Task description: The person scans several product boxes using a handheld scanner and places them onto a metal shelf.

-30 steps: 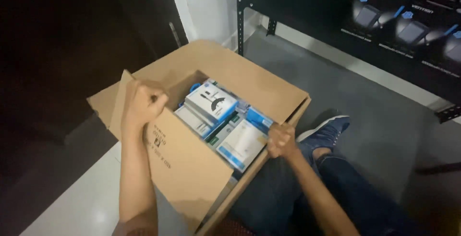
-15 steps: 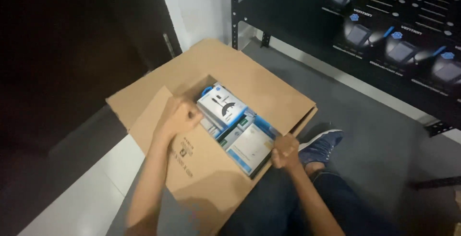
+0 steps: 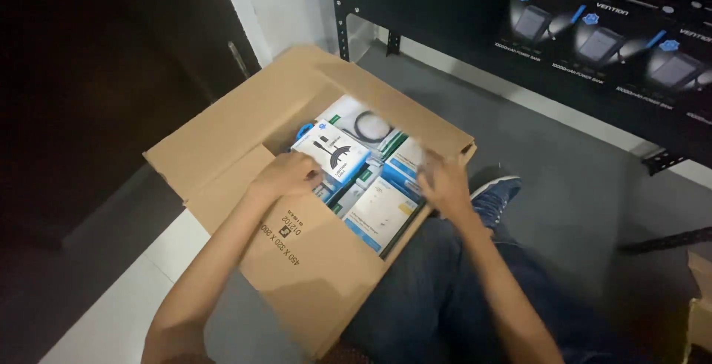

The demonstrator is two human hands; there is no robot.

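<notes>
- An open cardboard box [image 3: 319,260] rests against the person's lap, its flaps folded outward, packed with small white and blue packages.
- The left hand [image 3: 288,175] lies at the near-left edge of the opening, its fingers [image 3: 308,162] curled onto the lower corner of a white package with a blue edge [image 3: 331,152] that sits tilted on top of the others.
- Whether those fingers truly pinch this package or only press on it cannot be told; the thumb is hidden.
- The right hand [image 3: 443,182] sits at the right rim of the box, fingers bent and loosely spread, touching the edge of a blue and white package [image 3: 404,165] beneath them; the hand is blurred, so the grip is unclear.
- Another white package [image 3: 380,214] lies flat between the two hands, touched by neither.
- A blue shoe [image 3: 492,192] shows just beside the right wrist on the grey floor [image 3: 586,186].
- A dark metal shelf [image 3: 534,30] with boxed goods stands beyond the box.
</notes>
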